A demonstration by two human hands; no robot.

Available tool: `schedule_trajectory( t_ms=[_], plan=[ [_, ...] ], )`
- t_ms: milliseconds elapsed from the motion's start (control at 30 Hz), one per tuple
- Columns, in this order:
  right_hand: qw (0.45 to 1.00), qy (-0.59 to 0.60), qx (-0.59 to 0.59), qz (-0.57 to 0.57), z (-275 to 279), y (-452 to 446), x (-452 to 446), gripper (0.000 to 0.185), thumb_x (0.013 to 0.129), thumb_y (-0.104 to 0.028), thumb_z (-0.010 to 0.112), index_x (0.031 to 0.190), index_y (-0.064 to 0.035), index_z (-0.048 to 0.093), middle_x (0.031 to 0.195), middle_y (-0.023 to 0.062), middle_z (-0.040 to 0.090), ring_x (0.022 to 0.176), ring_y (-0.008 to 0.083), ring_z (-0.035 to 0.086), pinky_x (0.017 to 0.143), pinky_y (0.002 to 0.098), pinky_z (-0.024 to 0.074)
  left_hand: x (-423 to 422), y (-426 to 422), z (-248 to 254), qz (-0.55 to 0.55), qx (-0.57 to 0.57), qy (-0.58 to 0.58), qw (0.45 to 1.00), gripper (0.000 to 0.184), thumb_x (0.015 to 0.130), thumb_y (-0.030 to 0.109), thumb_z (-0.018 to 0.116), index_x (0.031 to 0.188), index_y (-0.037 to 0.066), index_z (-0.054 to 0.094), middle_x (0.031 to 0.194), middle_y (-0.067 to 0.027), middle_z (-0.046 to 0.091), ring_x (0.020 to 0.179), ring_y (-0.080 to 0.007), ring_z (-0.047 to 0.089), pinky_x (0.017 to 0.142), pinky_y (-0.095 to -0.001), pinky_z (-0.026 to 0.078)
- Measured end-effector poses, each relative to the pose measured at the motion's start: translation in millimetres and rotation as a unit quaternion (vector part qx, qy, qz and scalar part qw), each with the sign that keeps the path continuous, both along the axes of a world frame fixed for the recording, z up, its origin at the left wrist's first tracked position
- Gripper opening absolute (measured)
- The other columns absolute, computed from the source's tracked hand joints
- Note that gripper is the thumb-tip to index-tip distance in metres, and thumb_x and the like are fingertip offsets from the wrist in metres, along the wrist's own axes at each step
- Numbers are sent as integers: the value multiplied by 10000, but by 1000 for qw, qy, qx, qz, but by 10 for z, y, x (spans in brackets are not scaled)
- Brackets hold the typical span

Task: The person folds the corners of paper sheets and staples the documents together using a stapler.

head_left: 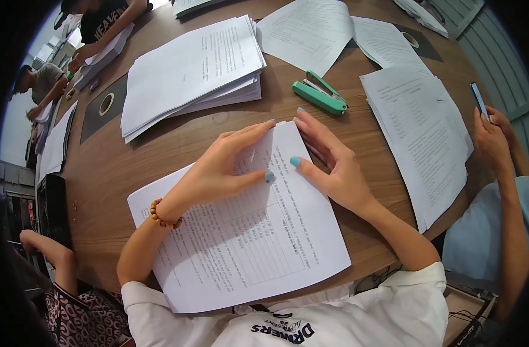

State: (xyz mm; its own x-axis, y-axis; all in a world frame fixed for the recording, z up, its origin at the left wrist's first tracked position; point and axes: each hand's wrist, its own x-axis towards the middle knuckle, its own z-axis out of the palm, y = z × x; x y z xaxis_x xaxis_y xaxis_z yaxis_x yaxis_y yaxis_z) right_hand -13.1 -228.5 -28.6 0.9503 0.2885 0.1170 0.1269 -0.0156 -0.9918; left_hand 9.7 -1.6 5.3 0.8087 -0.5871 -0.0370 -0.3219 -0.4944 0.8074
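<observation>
Sheaf of white printed paper sheets (259, 248), set slantwise at the near edge of the brown wooden table (97, 231), right in front of the person; top page has text and a ruled grid. Left hand (218, 165) loosely open over it, thumb apart from fingers, fingertips at the far edge; brown beaded bracelet (163, 214) on that wrist. Right hand (341, 168) also loose, fingers along the far right corner, thumb over the page. Both touching the sheaf.

Just beyond the right hand: green stapler (320, 95), top arm raised. Thick white paper stack (189, 69) beyond the left hand, layers uneven. Loose printed sheets (305, 34) past the stapler; another printed pile (415, 133) to its right.

Containers: black box-shaped holder (53, 202) at the left table edge, contents can't be made out. Pale wooden drawer-like tray (456, 309) low right, dark thin cables (470, 317) at it; in or over it, can't tell.

Outer edge: a co-worker's hands (493, 139) grasp a blue-edged phone (479, 101) at right; a person in a black shirt (105, 23) upper left, arm at papers.
</observation>
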Motion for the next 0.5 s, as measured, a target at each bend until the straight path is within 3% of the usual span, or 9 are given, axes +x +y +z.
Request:
schedule_trajectory(
  t_ms=[67, 133, 267, 333, 400, 433, 500],
  plan=[
    [998, -42, -39, 17, 61, -26, -9, 496, 866, -147, 625, 1315, 13, 490, 1436, 198, 372, 1292, 258, 426, 1042, 345, 364, -3, 6, 7, 2, -2, -1, 1000, 741, 736, 69, 711, 1403, 45, 392, 1440, -129, 413, 1318, -244, 394, 1099, -368, 267],
    [949, -202, -242, -3, 84, -50, -56, 584, 769, -211, 722, 1284, -14, 530, 1428, 258, 347, 1219, 393, 481, 986, 379, 422, -11, -6, 5, 6, -8, -3, 1000, 740, 733, 71, 720, 1399, 48, 399, 1439, -127, 414, 1309, -245, 407, 1094, -367, 279],
    [935, -221, -278, 6, 131, -49, -72, 579, 752, -225, 732, 1270, -36, 556, 1461, 254, 288, 1200, 425, 480, 966, 394, 433, -21, -30, 40, 32, -48, -1, 998, 726, 693, 74, 762, 1350, 45, 454, 1379, -121, 474, 1268, -238, 450, 1071, -360, 324],
    [940, -202, -273, 18, 118, -37, -97, 546, 741, -161, 723, 1255, -47, 578, 1479, 249, 267, 1302, 384, 398, 1006, 391, 392, -20, -42, 29, 33, -62, -4, 998, 703, 676, 75, 775, 1317, 45, 487, 1349, -122, 498, 1257, -233, 459, 1066, -360, 336],
    [930, -239, -278, 16, 81, -40, -98, 576, 726, -154, 732, 1268, -53, 567, 1480, 247, 266, 1304, 384, 395, 1005, 400, 393, -37, -41, -11, 74, -85, -27, 993, 525, 651, 81, 791, 1122, 41, 563, 1252, -111, 540, 1213, -219, 481, 1034, -345, 356],
    [919, -275, -282, 13, 73, -39, -98, 606, 711, -147, 741, 1281, -59, 555, 1481, 245, 264, 1306, 384, 392, 1005, 408, 393, -45, -42, 0, 74, -85, -27, 993, 525, 651, 81, 791, 1122, 41, 563, 1252, -111, 540, 1213, -219, 481, 1034, -345, 356],
    [925, -264, -274, -10, 94, -24, -101, 658, 693, -146, 754, 1307, -67, 530, 1483, 243, 258, 1311, 384, 384, 1001, 415, 396, -60, -49, 27, 75, -70, -85, 991, 366, 647, 43, 779, 906, 66, 521, 1133, -105, 576, 1103, -271, 540, 911, -374, 439]
  ],
)
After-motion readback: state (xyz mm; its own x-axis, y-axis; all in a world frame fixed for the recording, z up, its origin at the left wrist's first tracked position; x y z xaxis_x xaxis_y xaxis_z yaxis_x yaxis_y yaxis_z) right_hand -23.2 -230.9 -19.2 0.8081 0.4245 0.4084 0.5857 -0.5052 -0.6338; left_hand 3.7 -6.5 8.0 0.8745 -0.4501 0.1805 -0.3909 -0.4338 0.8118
